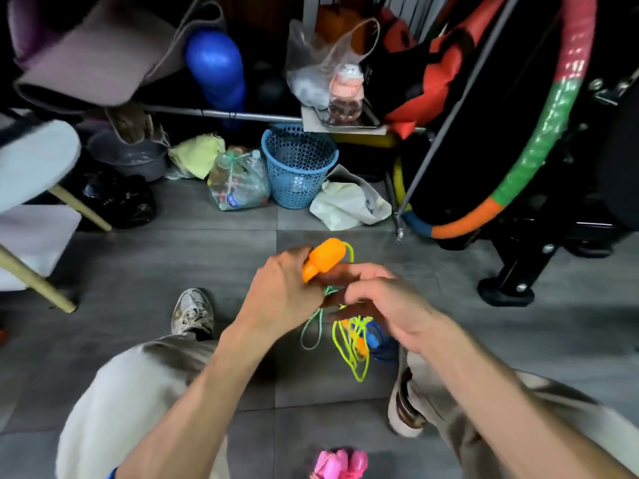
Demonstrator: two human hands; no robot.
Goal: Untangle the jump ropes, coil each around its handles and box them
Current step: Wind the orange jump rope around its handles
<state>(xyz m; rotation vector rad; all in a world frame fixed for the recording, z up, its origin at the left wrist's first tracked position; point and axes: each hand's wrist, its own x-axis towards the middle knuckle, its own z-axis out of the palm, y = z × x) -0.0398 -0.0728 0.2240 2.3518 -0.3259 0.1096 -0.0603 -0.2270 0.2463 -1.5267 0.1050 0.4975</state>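
Head view, subject: orange handle [323, 259] of a jump rope, held above the floor at centre frame, about 12 o'clock from the person's knees.
Left hand: left hand [281, 292] grips the orange handle, fingers curled round its narrow end; the bulbous end projects toward 1 o'clock.
Right hand: right hand [383, 305] sits just beside the left at 3 o'clock, fingers loosely spread over the cords; blurred, so I cannot tell whether it pinches a strand.
Cords: yellow-green cord [356, 354] hangs in several loops below both hands toward 6 o'clock; a green-and-white speckled cord [311, 331] loops at 7 o'clock of it. A blue handle [373, 337] and a second orange piece hang inside the bundle.
Finished item: pink handles [340, 463] lie on the floor at 6 o'clock, frame edge; no box is visible.
Stage, judged: untangling is not complete; coiling has not begun.
Risk: pulling the handle upward against crossed loops would likely tighten a knot; the hanging blue handle could swing and re-cross strands; thin cord may slip from a loose pinch.
Materials: handles smooth, glossy moulded plastic, rounded; cords thin, limp, one plain, one braided-looking.
Surroundings: grey tiled floor [173, 243]; blue perforated basket [299, 164] at 12 o'clock; striped hoop [549, 126] at 2 o'clock.
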